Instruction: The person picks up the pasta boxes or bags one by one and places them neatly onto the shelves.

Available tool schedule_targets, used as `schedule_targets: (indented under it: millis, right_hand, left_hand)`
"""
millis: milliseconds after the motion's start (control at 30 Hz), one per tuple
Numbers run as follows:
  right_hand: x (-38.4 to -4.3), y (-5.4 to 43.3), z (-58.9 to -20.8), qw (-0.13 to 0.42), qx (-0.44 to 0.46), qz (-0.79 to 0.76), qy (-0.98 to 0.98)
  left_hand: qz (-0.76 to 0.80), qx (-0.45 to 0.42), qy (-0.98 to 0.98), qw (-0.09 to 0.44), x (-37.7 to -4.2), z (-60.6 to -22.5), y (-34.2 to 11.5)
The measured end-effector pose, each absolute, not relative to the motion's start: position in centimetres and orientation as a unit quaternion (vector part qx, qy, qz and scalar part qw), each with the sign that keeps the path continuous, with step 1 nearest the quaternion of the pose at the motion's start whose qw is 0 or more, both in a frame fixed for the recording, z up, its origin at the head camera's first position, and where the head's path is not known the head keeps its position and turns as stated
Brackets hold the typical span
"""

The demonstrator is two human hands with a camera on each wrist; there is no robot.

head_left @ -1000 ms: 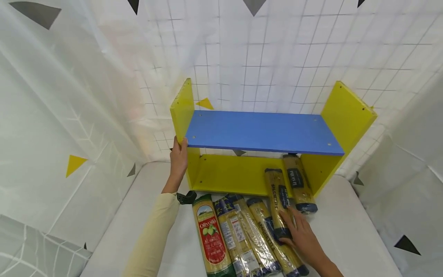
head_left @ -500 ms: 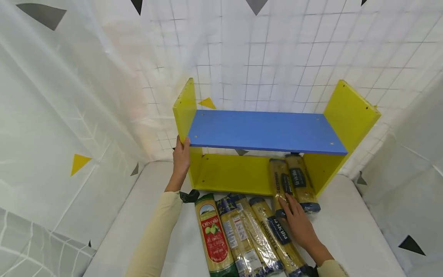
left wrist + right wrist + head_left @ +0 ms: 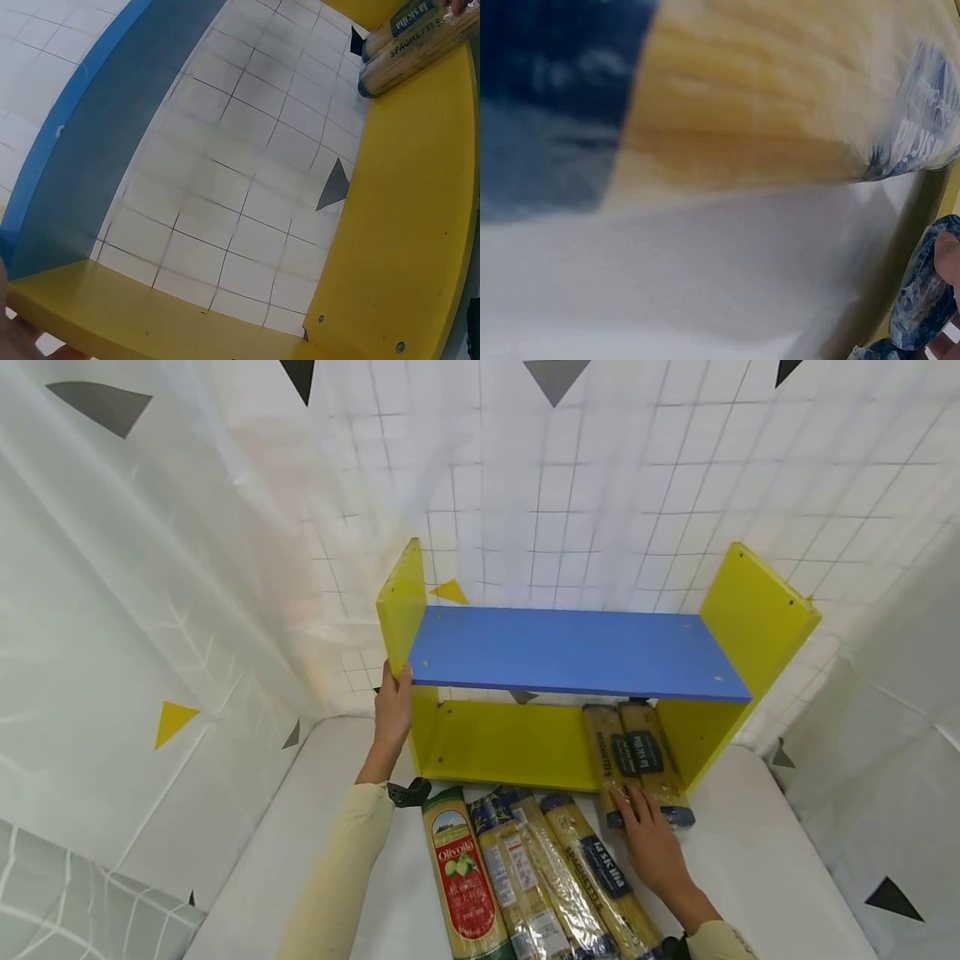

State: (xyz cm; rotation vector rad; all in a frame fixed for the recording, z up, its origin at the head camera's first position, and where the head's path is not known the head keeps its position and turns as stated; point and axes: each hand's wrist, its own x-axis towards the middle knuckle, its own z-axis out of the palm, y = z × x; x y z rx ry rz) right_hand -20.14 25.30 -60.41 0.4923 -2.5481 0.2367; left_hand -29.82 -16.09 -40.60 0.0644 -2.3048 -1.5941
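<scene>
A yellow and blue shelf unit (image 3: 581,653) stands on the white table. My left hand (image 3: 392,708) grips the front edge of its left side panel (image 3: 142,319), just below the blue board. On the right of the lower yellow board, two packs of spaghetti lie side by side with their front ends jutting out. My right hand (image 3: 651,843) holds the front end of the left pack (image 3: 606,743), its fingers over the top. In the right wrist view the thumb is against this pack's blue end (image 3: 919,300). The other pack (image 3: 648,747) lies beside the right panel.
In front of the unit lie a red-labelled Olivoilà pasta pack (image 3: 465,877), two clear-wrapped pasta packs (image 3: 513,877) and another spaghetti pack (image 3: 600,877). A white gridded sheet (image 3: 517,468) hangs behind, with more sheeting at both sides.
My right hand has moved the spaghetti pack forward and right onto the lower board, up against the other pack there. My left hand has stayed on the side panel.
</scene>
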Motion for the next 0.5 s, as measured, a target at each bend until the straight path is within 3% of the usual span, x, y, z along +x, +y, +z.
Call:
schedule_targets:
  millis: [500]
  right_hand:
    - [-21.2,24.6,-60.3,0.267,0.158,0.119,-0.943]
  left_hand:
    - [-0.567,0.014,-0.805,0.175,-29.9,-40.9,-16.2]
